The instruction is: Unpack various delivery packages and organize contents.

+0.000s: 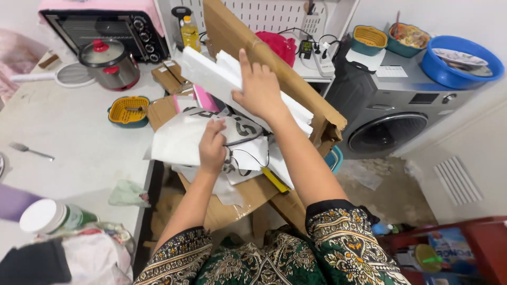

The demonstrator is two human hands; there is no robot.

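At the frame's centre, white foam slabs (232, 79) are pressed by the right hand (260, 88), fingers spread flat. Just below, a white plastic bag (179, 138) is pinched by the left hand (212, 148).

Long brown cardboard box (296, 79), open and tilted, lies directly behind the fingers of the right hand (261, 89), which press on white foam packing slabs (211, 76) stacked against its inner face; a white plastic packing bag (182, 138) with black print sits under the fingers of the left hand (212, 148). Small brown cartons (168, 75) stand just beyond the foam, left of the right fingertips, with a flattened brown carton (161, 111) near the left fingers. White label (392, 71) and dark display panel (423, 98) on the grey washing machine (391, 113), well right of both hands.
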